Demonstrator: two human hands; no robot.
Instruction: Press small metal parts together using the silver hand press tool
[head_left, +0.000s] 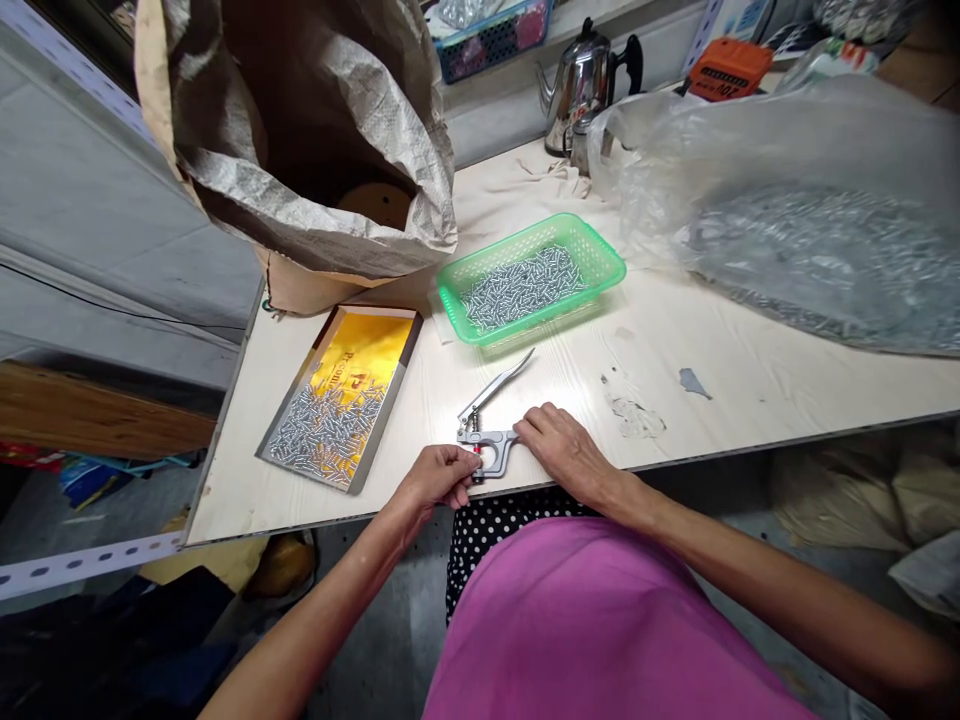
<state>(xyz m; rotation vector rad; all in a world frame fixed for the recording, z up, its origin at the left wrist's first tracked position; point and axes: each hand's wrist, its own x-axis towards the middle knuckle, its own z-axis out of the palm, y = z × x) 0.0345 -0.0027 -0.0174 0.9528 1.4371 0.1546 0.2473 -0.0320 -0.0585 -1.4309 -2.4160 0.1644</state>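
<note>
Through the head camera I have the grey tool [492,437] squarely between the two hands, at the near edge of the tabletop [750,385]; whether it rests on the surface or is lifted slightly, I cannot tell. Its frame runs left to right, bridging from one hand to the other. Its lever [496,385] rises from the left end and slants away to the right, its free tip touching neither hand. That slant is what I read most closely: the tip lies beyond the right hand [559,447] and a little to its left, so the right is the nearer of the two. I see that hand palm down, fingers curled over the frame's right end, and I judge it has hold there.

The left hand [442,474] has thumb and fingertips drawn together at the tool's left end, by a small red part [477,449] (I cannot tell whether anything sits between them). Left of the left hand I see the tray [380,430] with loose metal pieces [322,435]; beyond the lever stands the green basket [540,318], also holding metal pieces.
</note>
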